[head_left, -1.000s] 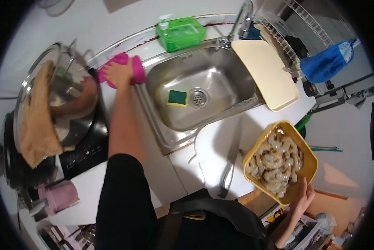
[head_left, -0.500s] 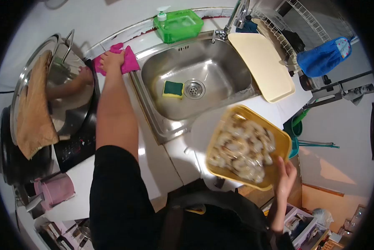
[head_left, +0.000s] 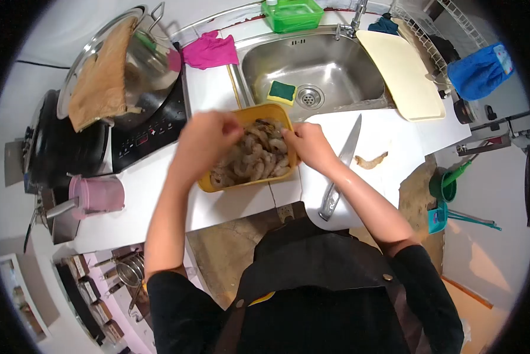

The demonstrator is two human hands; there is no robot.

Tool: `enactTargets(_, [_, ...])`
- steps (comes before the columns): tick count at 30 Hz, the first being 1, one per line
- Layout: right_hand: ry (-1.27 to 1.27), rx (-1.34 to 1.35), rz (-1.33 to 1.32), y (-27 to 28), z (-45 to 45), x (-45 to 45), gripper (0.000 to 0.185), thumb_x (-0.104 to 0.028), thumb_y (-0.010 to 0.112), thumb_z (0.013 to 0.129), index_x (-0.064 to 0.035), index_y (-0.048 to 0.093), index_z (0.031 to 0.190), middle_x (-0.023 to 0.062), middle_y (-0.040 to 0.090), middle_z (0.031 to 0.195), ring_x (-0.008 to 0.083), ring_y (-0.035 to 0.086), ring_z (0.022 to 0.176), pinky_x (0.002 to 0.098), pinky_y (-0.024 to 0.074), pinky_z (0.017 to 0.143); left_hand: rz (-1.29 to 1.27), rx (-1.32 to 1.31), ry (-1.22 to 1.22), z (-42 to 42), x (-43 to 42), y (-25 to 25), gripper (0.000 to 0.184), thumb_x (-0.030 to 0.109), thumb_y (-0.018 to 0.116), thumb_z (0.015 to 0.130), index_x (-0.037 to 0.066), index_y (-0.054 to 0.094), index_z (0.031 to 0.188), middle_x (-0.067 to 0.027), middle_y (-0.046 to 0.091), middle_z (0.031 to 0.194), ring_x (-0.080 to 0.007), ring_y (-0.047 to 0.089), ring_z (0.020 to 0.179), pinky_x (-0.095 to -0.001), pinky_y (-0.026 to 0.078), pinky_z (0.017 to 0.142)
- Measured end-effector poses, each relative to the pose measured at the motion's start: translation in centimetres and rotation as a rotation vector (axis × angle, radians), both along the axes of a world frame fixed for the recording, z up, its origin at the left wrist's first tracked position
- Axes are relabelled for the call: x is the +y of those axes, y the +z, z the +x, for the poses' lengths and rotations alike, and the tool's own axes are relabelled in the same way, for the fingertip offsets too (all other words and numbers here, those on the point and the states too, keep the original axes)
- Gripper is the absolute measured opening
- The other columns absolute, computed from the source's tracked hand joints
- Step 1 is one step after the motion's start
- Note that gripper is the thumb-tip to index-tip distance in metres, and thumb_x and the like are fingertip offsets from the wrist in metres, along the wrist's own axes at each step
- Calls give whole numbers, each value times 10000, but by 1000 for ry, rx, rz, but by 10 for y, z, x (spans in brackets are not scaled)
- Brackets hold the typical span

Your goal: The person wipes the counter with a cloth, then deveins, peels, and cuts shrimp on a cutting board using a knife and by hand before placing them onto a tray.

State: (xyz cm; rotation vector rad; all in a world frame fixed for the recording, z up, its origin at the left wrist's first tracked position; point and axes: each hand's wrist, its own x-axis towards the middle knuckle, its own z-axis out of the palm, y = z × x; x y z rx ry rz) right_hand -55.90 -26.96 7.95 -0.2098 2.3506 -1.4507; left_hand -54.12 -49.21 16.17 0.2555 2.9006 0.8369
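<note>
A yellow plastic tub [head_left: 246,183] filled with raw grey shrimp [head_left: 259,156] rests on the white counter, in front of the sink's near left corner. My right hand [head_left: 315,147] grips the tub's right rim, its fingers curled over the edge. Over the tub's left side is my left hand [head_left: 206,141], slightly blurred. Its fingers look pinched together, and what they hold, if anything, cannot be made out. To the right, a knife [head_left: 343,168] lies on a white cutting board [head_left: 377,183], its blade pointing away from me. One shrimp [head_left: 371,160] lies apart on that board.
Behind the tub is a steel sink [head_left: 347,71] with a green-yellow sponge [head_left: 282,92]. A pink cloth [head_left: 210,51] lies left of it, a cream board [head_left: 403,76] right. Further left are a black cooktop [head_left: 149,133], a large pot [head_left: 152,65] and a pink mug [head_left: 98,196].
The tub has gone from being held up by my right hand to resting on the counter. My left hand has left the pink cloth and come over the tub. The knife and lone shrimp now show.
</note>
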Motion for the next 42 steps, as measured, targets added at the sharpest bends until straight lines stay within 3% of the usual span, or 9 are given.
enactTargets(3, [94, -73, -5, 11, -5, 8, 392, -309, 532, 977, 62, 650, 924, 145, 624, 639, 209, 620, 502, 334, 520, 537, -95, 175, 43, 31, 16, -39, 193, 91, 677, 786, 32, 691, 970, -167, 654, 891, -316, 656, 841, -396, 521, 740])
enactTargets(6, [111, -47, 29, 27, 2, 36, 352, -284, 525, 980, 20, 636, 1118, 84, 666, 848, 133, 624, 621, 262, 533, 582, -199, 203, 132, 27, 35, -50, 209, 85, 678, 795, 50, 675, 1000, -162, 598, 996, -347, 617, 913, -428, 498, 802])
enactTargets(15, [-139, 115, -6, 12, 22, 264, 210, -150, 572, 952, -24, 679, 1083, 45, 681, 908, 96, 616, 683, 236, 508, 566, -198, 308, 199, 9, 50, -56, 116, 65, 685, 802, 46, 732, 908, -144, 623, 941, -335, 632, 845, -401, 498, 777])
enactTargets(19, [-82, 363, 94, -11, 32, 313, 201, -117, 624, 884, -64, 706, 1059, 109, 681, 777, 154, 601, 602, 291, 492, 581, -77, 437, 431, 15, 46, -42, 163, 115, 734, 799, 19, 738, 931, -128, 680, 879, -226, 650, 742, -326, 508, 701])
enactTargets(24, [161, 509, 163, -20, 34, 293, 162, -140, 652, 805, -74, 678, 951, 111, 630, 1014, 290, 550, 1033, 411, 465, 905, 41, 368, 572, 42, 118, 16, 169, 124, 680, 850, -4, 733, 947, -75, 723, 769, -78, 630, 669, -246, 492, 629])
enactTargets(28, [344, 692, 166, -37, 23, 266, 163, -130, 673, 778, -64, 679, 927, 106, 598, 1034, 300, 522, 1043, 409, 444, 917, 171, 174, 449, 47, 164, -7, 148, 131, 675, 822, 36, 759, 898, -28, 644, 628, -78, 540, 560, -259, 430, 537])
enactTargets(33, [413, 697, 240, -35, 23, 242, 186, -138, 713, 732, -61, 681, 899, 91, 577, 1046, 284, 508, 1045, 433, 408, 938, 97, -20, 415, 46, 208, -43, 156, 143, 708, 832, 11, 746, 908, -123, 721, 805, -177, 662, 736, -320, 518, 713])
enactTargets(37, [411, 727, 237, -43, 23, 239, 204, -94, 731, 702, -83, 670, 896, 77, 573, 1034, 273, 501, 1044, 412, 395, 924, -16, 214, 646, 38, 141, -38, 192, 192, 744, 768, 31, 749, 871, -180, 702, 778, -278, 691, 743, -377, 528, 715])
enactTargets(42, [409, 744, 233, -41, 23, 230, 140, -102, 672, 700, -64, 649, 833, 105, 577, 989, 293, 507, 1018, 427, 404, 901, -372, -96, 676, 35, 94, -38, 306, 254, 786, 726, 25, 733, 922, -185, 710, 885, -321, 690, 846, -407, 536, 744])
